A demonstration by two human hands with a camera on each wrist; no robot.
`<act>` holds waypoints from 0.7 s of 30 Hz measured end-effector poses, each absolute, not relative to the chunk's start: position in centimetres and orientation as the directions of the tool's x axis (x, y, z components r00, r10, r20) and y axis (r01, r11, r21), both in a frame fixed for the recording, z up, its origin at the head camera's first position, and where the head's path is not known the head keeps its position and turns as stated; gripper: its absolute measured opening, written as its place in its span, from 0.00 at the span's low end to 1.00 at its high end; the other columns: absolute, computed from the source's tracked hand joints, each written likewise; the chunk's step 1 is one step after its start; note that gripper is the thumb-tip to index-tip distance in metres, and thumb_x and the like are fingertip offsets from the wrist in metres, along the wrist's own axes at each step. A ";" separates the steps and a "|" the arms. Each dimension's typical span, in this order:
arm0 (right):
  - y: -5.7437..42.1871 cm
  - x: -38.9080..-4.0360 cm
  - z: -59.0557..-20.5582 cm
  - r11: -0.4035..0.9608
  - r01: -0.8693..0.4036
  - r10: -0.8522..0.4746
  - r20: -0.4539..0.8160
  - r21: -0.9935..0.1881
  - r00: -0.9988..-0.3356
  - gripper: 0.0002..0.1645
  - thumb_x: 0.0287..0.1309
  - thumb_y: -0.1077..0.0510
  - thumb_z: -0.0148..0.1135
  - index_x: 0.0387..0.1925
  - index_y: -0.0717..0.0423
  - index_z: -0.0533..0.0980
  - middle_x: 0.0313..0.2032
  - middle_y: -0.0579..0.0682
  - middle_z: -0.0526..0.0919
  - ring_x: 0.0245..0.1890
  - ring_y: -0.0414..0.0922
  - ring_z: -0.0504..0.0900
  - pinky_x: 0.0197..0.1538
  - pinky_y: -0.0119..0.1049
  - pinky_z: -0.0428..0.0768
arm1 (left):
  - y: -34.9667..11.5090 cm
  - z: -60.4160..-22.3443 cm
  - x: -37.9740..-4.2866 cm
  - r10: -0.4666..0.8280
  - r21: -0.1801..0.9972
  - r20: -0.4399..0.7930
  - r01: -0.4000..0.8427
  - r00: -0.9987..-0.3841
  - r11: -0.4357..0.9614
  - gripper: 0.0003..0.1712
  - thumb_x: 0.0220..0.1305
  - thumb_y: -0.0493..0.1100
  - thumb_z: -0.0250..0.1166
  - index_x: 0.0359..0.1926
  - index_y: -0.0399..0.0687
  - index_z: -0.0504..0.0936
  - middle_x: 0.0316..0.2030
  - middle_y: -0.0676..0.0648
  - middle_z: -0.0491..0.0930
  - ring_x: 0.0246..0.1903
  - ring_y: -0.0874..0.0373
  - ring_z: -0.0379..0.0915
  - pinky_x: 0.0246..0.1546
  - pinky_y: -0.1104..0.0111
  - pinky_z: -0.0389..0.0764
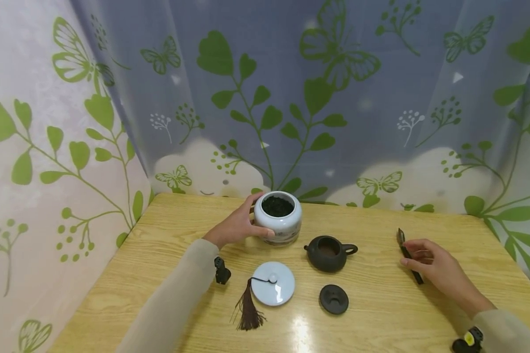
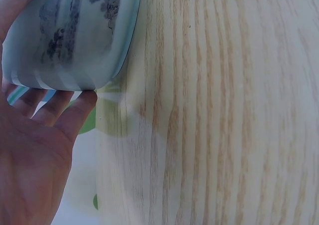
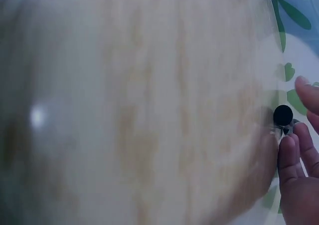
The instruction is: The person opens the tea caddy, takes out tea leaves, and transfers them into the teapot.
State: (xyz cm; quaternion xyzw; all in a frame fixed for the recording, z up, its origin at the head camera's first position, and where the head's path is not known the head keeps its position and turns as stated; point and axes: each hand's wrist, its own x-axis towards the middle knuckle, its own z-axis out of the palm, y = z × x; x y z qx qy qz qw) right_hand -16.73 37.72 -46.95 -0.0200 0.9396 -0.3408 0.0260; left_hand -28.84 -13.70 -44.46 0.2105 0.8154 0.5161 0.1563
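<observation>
Left hand (image 1: pixel 236 225) curls round the jar (image 1: pixel 286 229), best kept steady; right fingers part-spread about slim dark tool (image 1: pixel 407 253), thumb apart, no firm hold visible, mid-handle pinch advisable.

Long beige sleeves (image 1: pixel 174 294) and small black wrist cameras (image 1: pixel 222 273) are worn.

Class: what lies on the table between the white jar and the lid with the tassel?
Only a bare strip of wooden table lies between the white jar, gripped by the left hand, and the tasselled lid; the head view shows it.
</observation>
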 end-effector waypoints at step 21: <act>37.4 -16.7 -47.5 0.715 -0.151 -0.148 0.063 -0.683 -0.987 0.29 0.72 0.71 0.66 0.72 0.67 0.73 0.60 0.66 0.87 0.47 0.21 0.80 0.46 0.22 0.84 | -13.7 -44.7 -28.9 0.497 0.916 -0.037 0.169 -0.867 0.363 0.70 0.60 0.50 0.85 0.89 0.61 0.45 0.86 0.51 0.51 0.87 0.43 0.46 0.84 0.45 0.63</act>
